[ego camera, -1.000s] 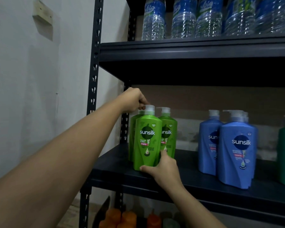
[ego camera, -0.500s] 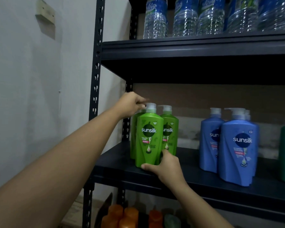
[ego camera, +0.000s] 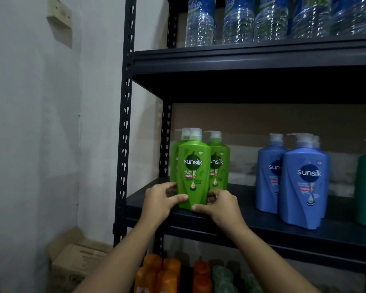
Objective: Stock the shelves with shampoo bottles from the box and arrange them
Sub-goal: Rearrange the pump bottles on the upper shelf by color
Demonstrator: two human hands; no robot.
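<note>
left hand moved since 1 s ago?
Yes. The left hand was at the pump top of the front green Sunsilk shampoo bottle; it has dropped to grip that bottle's lower left side, near the black metal shelf.

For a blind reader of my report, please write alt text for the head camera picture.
Two hands, left hand and right hand, hold the base of the front green shampoo bottle on a dark metal shelf. Blue shampoo bottles stand to the right, water bottles above.

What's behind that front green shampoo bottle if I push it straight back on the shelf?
Another green bottle stands directly behind the front green bottle, with a third behind to its right. Both hands grip its base.
</note>
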